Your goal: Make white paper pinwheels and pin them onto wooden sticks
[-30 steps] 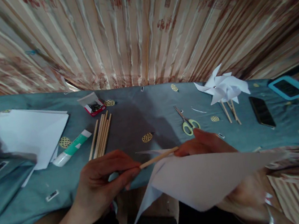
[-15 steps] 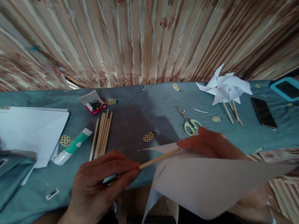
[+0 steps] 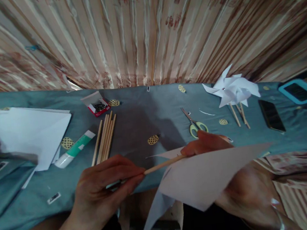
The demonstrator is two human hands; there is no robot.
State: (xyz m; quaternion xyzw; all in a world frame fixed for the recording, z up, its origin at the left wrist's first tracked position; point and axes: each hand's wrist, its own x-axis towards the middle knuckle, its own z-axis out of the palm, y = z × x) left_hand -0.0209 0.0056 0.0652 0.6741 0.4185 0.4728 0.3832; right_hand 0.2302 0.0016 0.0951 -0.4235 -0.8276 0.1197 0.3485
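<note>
Any print on the green-and-white tube (image 3: 76,148), frame left, is too blurred to read. At lower centre, the left hand (image 3: 109,191) pinches a wooden stick (image 3: 163,165); the right hand (image 3: 243,188) grips its other end and white paper (image 3: 200,178), whose right tip sits higher than before.

Dim light is casting a soft shadow (image 3: 169,128) mid-counter (image 3: 168,95); the right hand (image 3: 243,189) (toward four o'clock) is blurring.

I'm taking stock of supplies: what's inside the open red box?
Inside the open red box lie small, dark, shiny pieces, too tiny to identify. Any beneath the top ones are covered.
</note>
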